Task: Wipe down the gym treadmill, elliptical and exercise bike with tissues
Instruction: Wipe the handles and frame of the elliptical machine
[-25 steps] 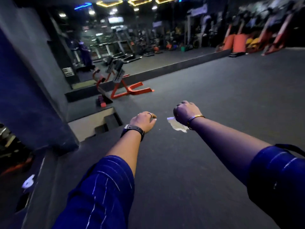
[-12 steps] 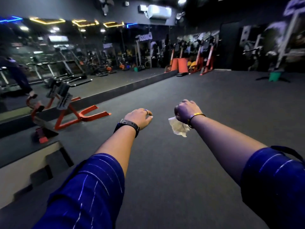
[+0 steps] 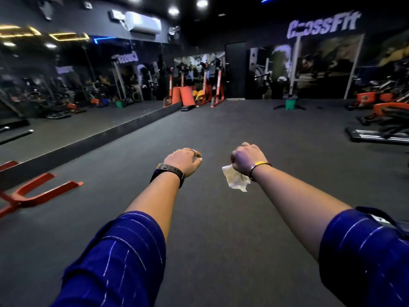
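Right grip (image 3: 246, 158) fisted, tissue (image 3: 235, 182) hanging below its heel

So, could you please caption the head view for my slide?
Right hand grips a white tissue, left hand loosely curled, above the dark gym floor.

Crumpled white paper tissue (image 3: 235, 180); matt dark rubbery floor (image 3: 221, 218); glossy mirror wall (image 3: 77, 85).

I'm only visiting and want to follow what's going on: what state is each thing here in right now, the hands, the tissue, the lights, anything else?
right hand: fist curled round the tissue
tissue: crumpled, hanging below the fist
left hand: fingers loosely curled, holding nothing
ceiling lights: on
door: looks closed
green bucket: upright on the floor
air conditioner: running or not, cannot tell
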